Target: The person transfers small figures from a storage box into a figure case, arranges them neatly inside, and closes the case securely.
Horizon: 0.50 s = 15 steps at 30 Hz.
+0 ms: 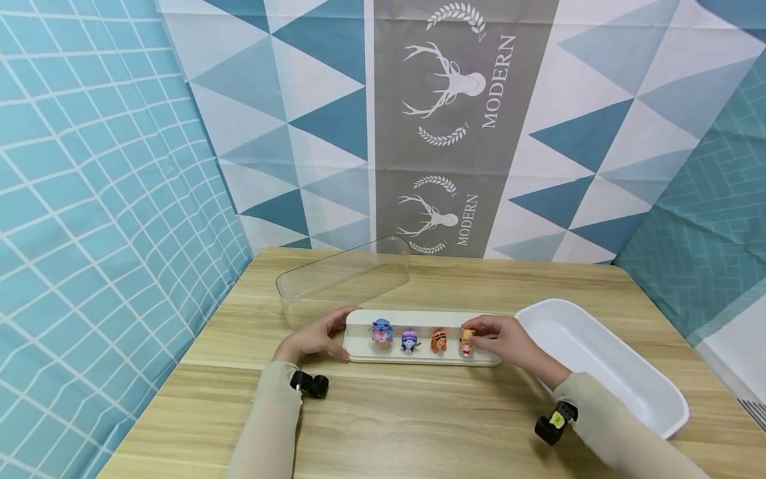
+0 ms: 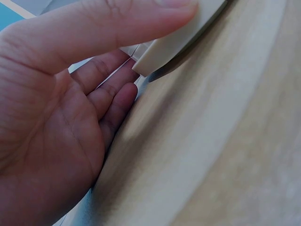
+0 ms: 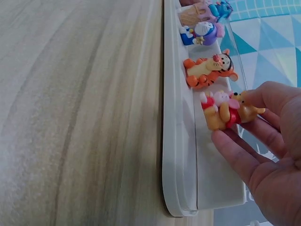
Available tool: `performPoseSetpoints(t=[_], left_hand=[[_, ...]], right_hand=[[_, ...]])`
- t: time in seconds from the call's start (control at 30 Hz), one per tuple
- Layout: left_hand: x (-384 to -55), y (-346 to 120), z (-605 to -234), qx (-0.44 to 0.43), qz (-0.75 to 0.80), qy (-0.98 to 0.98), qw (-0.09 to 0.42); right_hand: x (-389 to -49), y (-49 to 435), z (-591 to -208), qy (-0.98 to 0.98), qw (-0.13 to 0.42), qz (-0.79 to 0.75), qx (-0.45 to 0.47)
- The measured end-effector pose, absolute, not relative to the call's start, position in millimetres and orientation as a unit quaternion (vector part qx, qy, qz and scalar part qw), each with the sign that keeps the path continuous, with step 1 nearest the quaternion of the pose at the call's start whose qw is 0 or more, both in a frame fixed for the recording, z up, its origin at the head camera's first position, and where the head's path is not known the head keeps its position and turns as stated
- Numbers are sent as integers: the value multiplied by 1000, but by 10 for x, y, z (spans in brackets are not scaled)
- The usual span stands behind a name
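A cream stepped display base (image 1: pixel 419 359) lies lengthwise on the table. My left hand (image 1: pixel 314 338) grips its left end, the thumb (image 2: pixel 141 21) along the front edge and the other fingers behind. Between the fingertips of my right hand (image 1: pixel 503 339) is a yellow bear figurine (image 3: pixel 242 110) in red with a small pink figure against it, at the base's right part. To its left on the lower step stand an orange tiger figurine (image 3: pixel 209 70), a small blue-and-purple figurine (image 1: pixel 409 342) and a blue figurine with an ice-cream cone (image 1: pixel 382 332).
A clear plastic cover (image 1: pixel 344 273) stands behind the base at the left. At the right a white tray (image 1: pixel 604 359) lies at a slant, partly under my right forearm. Patterned cloth (image 1: pixel 431 133) hangs along the back edge of the wooden table (image 1: pixel 383 419).
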State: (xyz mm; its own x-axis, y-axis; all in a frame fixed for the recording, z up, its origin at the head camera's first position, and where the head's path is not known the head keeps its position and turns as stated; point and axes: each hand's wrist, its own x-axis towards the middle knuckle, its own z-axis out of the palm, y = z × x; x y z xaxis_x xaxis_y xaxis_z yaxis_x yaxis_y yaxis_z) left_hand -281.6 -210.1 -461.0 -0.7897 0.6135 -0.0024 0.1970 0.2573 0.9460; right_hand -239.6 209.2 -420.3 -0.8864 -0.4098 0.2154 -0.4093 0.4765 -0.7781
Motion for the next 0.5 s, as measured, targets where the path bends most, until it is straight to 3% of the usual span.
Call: performPoseSetpoints(t=[0.5], left_hand=[[-2813, -2118, -4610, 266, 549, 769, 190]], right_hand=[[-2316, 2015, -4277, 854, -19, -457, -249]])
